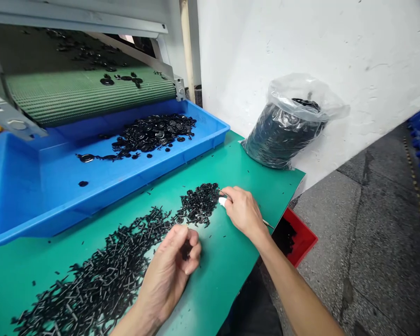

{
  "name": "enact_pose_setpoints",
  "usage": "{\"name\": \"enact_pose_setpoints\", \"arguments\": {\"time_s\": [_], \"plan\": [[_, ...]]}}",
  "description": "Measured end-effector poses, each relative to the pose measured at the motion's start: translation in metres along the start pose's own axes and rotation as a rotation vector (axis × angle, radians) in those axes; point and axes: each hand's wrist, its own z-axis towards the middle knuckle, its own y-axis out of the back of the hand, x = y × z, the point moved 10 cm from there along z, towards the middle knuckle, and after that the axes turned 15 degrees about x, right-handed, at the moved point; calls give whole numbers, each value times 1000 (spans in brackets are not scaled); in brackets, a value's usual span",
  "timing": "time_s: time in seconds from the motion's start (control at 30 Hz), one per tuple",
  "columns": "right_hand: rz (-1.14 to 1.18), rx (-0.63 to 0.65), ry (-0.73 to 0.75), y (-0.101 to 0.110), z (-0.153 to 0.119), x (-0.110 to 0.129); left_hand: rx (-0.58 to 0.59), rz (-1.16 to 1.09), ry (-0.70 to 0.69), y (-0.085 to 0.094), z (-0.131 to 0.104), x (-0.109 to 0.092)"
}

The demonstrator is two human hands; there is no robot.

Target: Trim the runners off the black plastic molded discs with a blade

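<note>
My left hand [173, 268] is curled palm up above the green tabletop, with small black plastic parts [186, 250] showing between its bent fingers. In my right hand [243, 210] is a thin metal tool [268, 224]; its rear end sticks out beside the wrist, and most of it is hidden by the hand. Something white [222, 201] covers the thumb tip. The tool's front end reaches the right edge of a small heap of black plastic pieces [199, 203]. To the left spreads a larger pile of thin black stick-like pieces [101, 275], partly behind my left forearm.
A blue tray [126, 200] holding round black parts [157, 130] stands under the end of a green conveyor belt [91, 95]. At the back of the green table [217, 275], a clear plastic bag [283, 130] of black parts leans near the white wall. Below the right edge is a red bin [303, 238].
</note>
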Motion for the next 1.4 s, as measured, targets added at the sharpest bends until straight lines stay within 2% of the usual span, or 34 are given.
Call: {"name": "enact_pose_setpoints", "arguments": {"time_s": [0.1,0.23,0.43,0.57,0.77,0.93,1.07,1.27,1.4], "plan": [[95,-13,40,1,-18,7,-6,15,34,-1,-1,3],[289,-50,144,3,-54,30,-12,97,54,0,1,9],[331,-31,181,-8,-85,54,58,145,43,-4,2,13],[373,-7,230,-13,-89,56,61,173,38,-3,0,12],[380,-97,191,-10,-91,50,118,178,60,-6,-1,18],[373,-21,262,-10,-96,54,71,96,45,-3,0,17],[270,22,237,-14,-100,50,31,49,12,-1,1,15],[169,-62,202,-16,-106,49,76,22,11,-6,2,15],[194,-60,171,-17,-107,46,67,2,18,-5,3,14]]}}
